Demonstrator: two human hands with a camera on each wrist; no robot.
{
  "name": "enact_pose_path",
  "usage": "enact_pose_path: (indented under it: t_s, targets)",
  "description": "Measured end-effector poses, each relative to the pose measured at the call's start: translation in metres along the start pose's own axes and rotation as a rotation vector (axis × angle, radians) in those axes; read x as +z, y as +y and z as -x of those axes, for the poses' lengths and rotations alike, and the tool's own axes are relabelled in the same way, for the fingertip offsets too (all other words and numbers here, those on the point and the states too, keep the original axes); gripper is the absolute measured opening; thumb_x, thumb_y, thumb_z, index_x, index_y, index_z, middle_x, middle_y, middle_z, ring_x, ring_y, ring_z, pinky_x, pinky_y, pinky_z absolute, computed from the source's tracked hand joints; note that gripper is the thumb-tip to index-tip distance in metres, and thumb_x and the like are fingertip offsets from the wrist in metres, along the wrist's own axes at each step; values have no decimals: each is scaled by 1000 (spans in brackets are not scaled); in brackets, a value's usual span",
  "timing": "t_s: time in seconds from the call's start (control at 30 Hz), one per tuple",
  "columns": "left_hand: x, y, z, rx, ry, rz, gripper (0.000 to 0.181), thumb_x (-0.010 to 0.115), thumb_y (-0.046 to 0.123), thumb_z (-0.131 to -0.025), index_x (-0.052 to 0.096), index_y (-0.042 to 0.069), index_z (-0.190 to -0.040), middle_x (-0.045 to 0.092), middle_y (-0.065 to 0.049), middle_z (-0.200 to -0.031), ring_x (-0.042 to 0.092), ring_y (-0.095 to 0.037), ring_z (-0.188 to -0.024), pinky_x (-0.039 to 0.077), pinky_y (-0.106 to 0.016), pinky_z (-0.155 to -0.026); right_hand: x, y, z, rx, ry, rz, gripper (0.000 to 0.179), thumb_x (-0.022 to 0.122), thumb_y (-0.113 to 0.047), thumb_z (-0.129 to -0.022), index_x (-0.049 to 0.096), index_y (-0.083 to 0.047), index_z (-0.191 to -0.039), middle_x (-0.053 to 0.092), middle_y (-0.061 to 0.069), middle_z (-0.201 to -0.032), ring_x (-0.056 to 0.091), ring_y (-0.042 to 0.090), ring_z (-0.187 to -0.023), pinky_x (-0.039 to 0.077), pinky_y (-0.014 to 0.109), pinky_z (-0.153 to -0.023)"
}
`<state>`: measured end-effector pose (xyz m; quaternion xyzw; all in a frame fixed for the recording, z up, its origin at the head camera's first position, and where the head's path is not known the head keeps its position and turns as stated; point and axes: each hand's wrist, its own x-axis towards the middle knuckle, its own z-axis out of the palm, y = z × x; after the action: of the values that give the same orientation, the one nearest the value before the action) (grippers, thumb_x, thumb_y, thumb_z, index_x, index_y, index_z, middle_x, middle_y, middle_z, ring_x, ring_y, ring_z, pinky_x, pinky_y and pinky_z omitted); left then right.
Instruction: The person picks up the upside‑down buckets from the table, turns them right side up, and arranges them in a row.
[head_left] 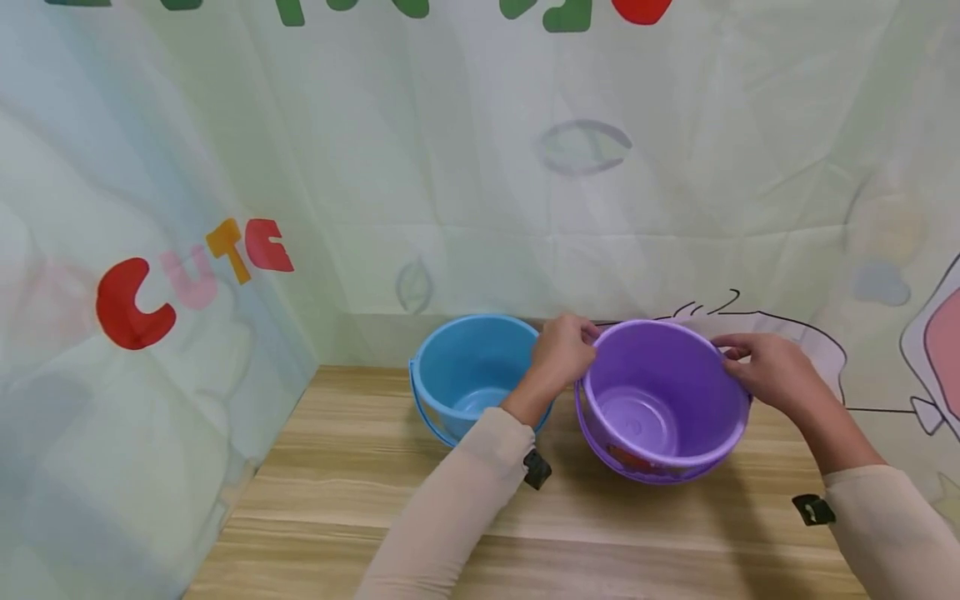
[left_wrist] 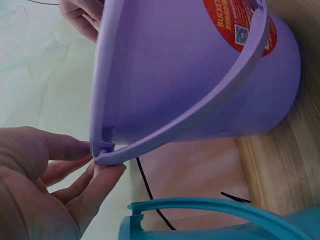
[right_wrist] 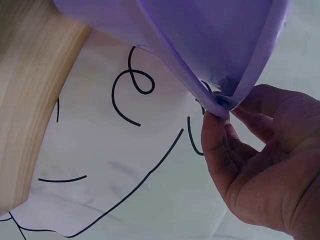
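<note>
A purple bucket (head_left: 637,417) with a red label (left_wrist: 235,25) stands on the wooden table, its mouth tilted toward the head camera. My left hand (head_left: 564,350) pinches its rim on the left, right where the purple handle (left_wrist: 200,107) joins the bucket. On the opposite side my right hand (head_left: 768,371) pinches the rim and the other handle joint between thumb and fingers. The handle hangs down along the bucket's near side. A blue bucket (head_left: 450,383) stands to the left, partly hidden behind my left hand and forearm, with its own handle (head_left: 426,417) lowered.
The wooden tabletop (head_left: 300,508) spreads out in front of both buckets. A printed cloth backdrop (head_left: 465,167) hangs close behind them and along the left side. Inside, the purple bucket shows only its bare bottom.
</note>
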<state>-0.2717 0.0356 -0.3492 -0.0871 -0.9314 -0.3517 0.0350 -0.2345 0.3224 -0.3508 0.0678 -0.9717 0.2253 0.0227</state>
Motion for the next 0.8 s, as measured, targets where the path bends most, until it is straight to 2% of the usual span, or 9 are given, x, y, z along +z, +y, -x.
enact_pose_path:
  t_s: [0.3,0.5,0.63,0.8]
  targets:
    - [5,0,-2,-23,-10,-38,24,67,9,-92,81,21,-108,78,6,-101,72,-16,-95,54,-29,-67,3,2,-9,8,-52,8,45,56,-11,-94,61,5,-136,67,36,-118,71,27,-81,53,31,-60]
    - [6,-3,-4,-17,-5,-67,23,68,8,-90,80,20,-105,77,5,-100,72,-19,-100,56,-33,-72,6,1,-13,6,-79,-18,47,52,-8,-93,59,8,-136,72,29,-106,67,16,-68,52,31,-57]
    - [7,-5,-5,-14,-1,-76,22,68,9,-90,80,20,-105,77,4,-100,72,-20,-102,57,-34,-76,7,-1,-14,12,-78,-18,47,52,-8,-93,59,9,-136,72,21,-98,65,16,-66,51,32,-56]
    - [9,-6,-6,-12,4,-86,22,68,9,-90,80,19,-105,77,4,-102,72,-20,-102,58,-37,-77,9,-3,-15,29,-58,12,46,54,-9,-94,60,7,-136,71,25,-104,65,18,-71,50,30,-58]
